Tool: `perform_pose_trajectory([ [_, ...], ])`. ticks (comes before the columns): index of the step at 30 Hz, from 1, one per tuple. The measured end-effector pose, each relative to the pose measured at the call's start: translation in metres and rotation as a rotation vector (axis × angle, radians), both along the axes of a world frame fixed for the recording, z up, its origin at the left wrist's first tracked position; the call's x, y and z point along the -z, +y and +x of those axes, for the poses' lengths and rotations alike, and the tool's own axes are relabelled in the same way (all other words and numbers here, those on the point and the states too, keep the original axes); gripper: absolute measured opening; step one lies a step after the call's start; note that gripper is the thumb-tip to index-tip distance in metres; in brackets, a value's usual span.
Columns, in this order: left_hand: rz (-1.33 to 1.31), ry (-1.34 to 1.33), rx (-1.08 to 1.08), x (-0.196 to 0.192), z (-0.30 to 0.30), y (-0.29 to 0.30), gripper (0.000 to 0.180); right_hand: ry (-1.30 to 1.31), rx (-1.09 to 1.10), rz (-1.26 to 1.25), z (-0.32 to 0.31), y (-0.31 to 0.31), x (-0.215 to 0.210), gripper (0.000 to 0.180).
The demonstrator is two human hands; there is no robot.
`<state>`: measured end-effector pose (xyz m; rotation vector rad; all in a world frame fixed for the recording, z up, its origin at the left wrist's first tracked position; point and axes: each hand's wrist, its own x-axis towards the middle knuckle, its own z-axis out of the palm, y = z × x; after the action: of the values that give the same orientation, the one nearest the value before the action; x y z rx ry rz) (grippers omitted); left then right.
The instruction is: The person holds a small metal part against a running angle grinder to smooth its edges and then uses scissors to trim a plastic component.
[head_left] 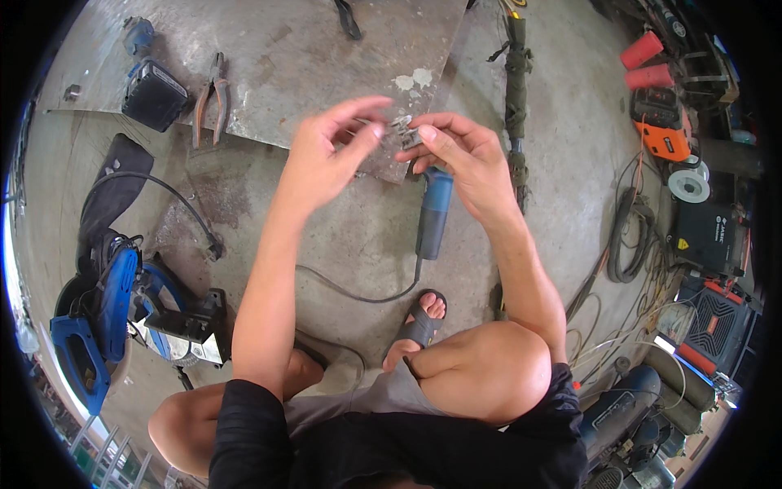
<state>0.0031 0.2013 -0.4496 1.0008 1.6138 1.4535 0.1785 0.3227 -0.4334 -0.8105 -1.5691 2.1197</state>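
Between thumb and fingers of my right hand (468, 159) is a small grey metal piece (405, 132); its exact kind is too small to make out. Just left of it hovers my left hand (330, 155), thumb and forefinger apart, the other fingers curled and a little blurred. No object shows in the left hand. Beneath the right hand, a blue and black corded power tool (435, 213), seemingly an angle grinder, lies on the floor. Its head is partly hidden by my fingers and the metal piece.
A metal sheet (285, 73) carries pliers (213, 102) and a black battery pack (155, 94) on a blue tool. At left stands a blue chop saw (122, 301). Along the right are an orange power tool (664, 126), coiled cable (631, 236) and a black machine (711, 235).
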Motion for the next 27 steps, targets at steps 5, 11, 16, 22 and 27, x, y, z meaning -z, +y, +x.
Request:
perform_pose_trajectory([
  [5, 0.088, -0.202, 0.106, -0.002, 0.011, -0.005, 0.031, -0.061, -0.001, 0.134, 0.003, -0.003, -0.004, 0.026],
  [11, 0.071, -0.353, 0.055, 0.002, 0.010, -0.016, 0.029, -0.525, 0.228, 0.307, 0.069, 0.041, 0.073, 0.036],
  [16, 0.103, -0.308, 0.096, 0.010, 0.017, -0.006, 0.030, -0.815, 0.158, 0.313, 0.146, 0.026, 0.207, 0.063],
  [22, 0.113, -0.478, 0.040, 0.026, 0.011, -0.023, 0.028, -0.884, 0.129, 0.401, 0.077, -0.010, 0.199, 0.069],
  [27, 0.039, -0.494, 0.050, 0.028, 0.017, -0.021, 0.025, -0.896, 0.112, 0.076, 0.089, 0.012, 0.206, 0.056],
])
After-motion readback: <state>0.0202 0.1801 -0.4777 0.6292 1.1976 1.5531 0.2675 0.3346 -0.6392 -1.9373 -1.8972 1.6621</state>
